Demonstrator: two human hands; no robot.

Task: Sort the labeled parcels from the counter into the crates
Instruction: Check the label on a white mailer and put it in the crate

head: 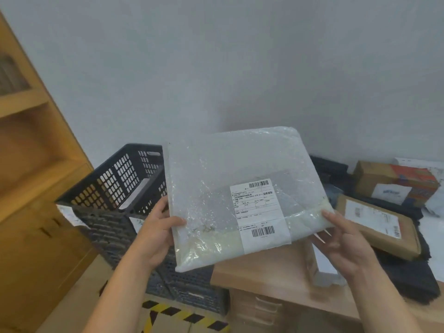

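A bubble-wrap parcel [235, 188] is held in the air above the left end of the counter [264, 272], its white label [260, 212] (two barcodes on it) facing the camera. The left hand [156, 234] grips the parcel's left edge, with the thumb across the front and the fingers hidden behind. The right hand [343, 246] pinches the lower right corner, thumb on top, fingers [329, 239] curled beneath. A black crate [115, 188] stands just behind the left hand.

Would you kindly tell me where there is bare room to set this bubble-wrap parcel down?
The counter is bare at its near left corner, between the black crate and the white box. Further right it is crowded with brown parcels on black bags.
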